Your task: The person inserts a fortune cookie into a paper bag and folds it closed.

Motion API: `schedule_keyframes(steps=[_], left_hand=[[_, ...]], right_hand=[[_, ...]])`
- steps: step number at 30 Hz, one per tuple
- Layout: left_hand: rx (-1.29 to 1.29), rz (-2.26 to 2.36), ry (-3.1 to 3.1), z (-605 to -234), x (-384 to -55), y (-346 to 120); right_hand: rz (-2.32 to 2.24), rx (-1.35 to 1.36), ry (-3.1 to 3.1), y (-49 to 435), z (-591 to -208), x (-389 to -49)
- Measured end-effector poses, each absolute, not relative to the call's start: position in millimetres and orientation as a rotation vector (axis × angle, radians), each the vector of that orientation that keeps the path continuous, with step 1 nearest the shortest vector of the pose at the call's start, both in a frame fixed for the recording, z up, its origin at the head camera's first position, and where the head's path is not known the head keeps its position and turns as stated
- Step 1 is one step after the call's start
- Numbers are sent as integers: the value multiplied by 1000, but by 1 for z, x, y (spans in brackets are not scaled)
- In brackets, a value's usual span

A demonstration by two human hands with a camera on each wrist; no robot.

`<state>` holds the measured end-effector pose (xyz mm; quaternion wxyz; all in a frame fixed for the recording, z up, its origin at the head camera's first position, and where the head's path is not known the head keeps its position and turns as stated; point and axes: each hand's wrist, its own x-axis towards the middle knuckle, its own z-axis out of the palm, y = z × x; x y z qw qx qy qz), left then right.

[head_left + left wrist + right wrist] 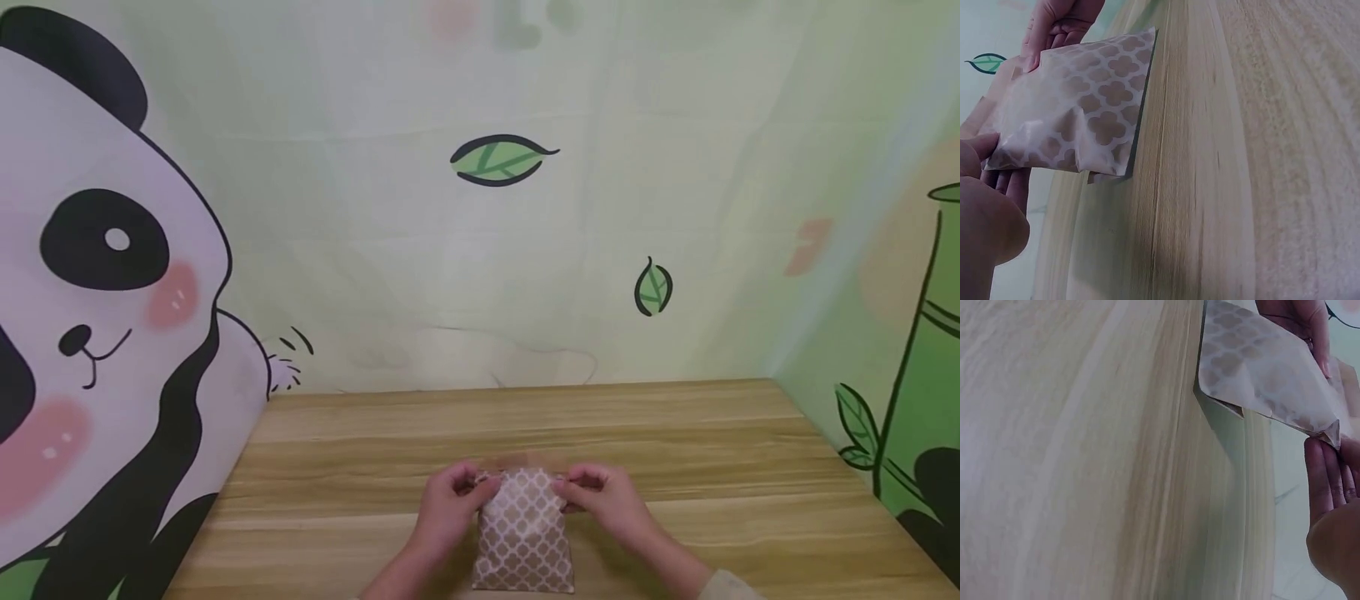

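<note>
A small brown paper bag (523, 533) with a white lattice pattern is held between my two hands at the front middle of the table. My left hand (448, 508) pinches its upper left edge, thumb on the patterned face and fingers behind. On the opposite side, my right hand (611, 504) pinches the upper right edge in the same way. A plain brownish strip shows beyond the top edge. In the left wrist view the bag (1107, 94) looks slightly puffed and creased. Its lower end tilts down close over the wood, as the right wrist view of the bag (1254, 362) also shows.
The wood-grain table (337, 475) spreads around both hands. Behind it rises a pale green backdrop (360, 208) printed with leaves. A large printed panda (112, 333) borders the left side, and printed green bamboo (922, 375) the right.
</note>
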<state>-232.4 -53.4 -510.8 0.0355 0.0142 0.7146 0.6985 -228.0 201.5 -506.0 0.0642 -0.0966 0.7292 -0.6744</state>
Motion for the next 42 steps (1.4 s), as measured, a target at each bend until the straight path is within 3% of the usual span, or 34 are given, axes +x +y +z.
schedule_keyframes(steps=[42], left_hand=[[194,2126,2101,-520,-247,-79]], right_hand=[[-1992,-322,2205,212,-514,-232]])
